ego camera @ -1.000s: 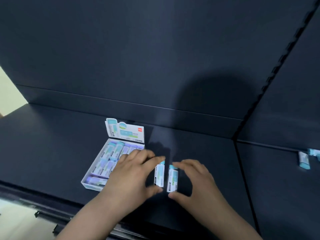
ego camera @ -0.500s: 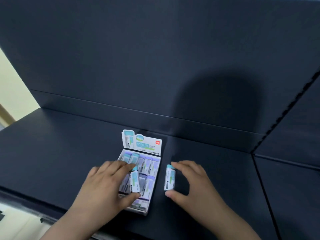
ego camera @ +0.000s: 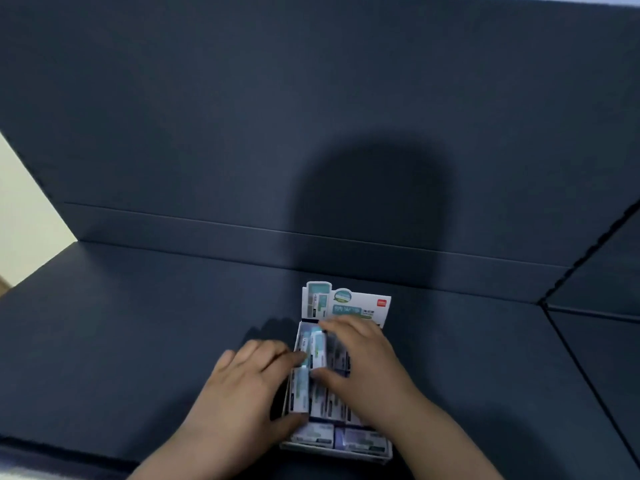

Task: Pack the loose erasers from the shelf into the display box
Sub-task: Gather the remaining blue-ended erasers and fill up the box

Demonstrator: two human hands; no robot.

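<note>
Two grips are each closing on one eraser. The left hand (ego camera: 242, 389) is pinching a pale blue eraser (ego camera: 300, 393) by its ends between forefinger and thumb. The right hand (ego camera: 370, 368) is pinching a white and teal eraser (ego camera: 319, 351) the same way. The other fingers of both hands are lying loosely curved.

Both pieces are sitting over the left side of the display box (ego camera: 332, 451): the pale blue one toward the front, the white and teal one just behind it, toward the upright printed card (ego camera: 349, 304) at the back of the box. A second ago both were standing on the shelf (ego camera: 138, 341) just right of the box. Half a second ago only the left hand's piece had crossed above the box. Now the right hand's piece is over it too, and that hand is covering much of the middle of the box.

Packed erasers (ego camera: 360, 438) are showing along the front of the box, under and between the hands. Motion blur is hiding whether either held piece is already touching the ones beneath it.

As a judgement, the carrying part of this step is finishing, and what is remaining is seating both pieces flat and letting go. Whether more loose ones are waiting outside this view cannot be told.
</note>
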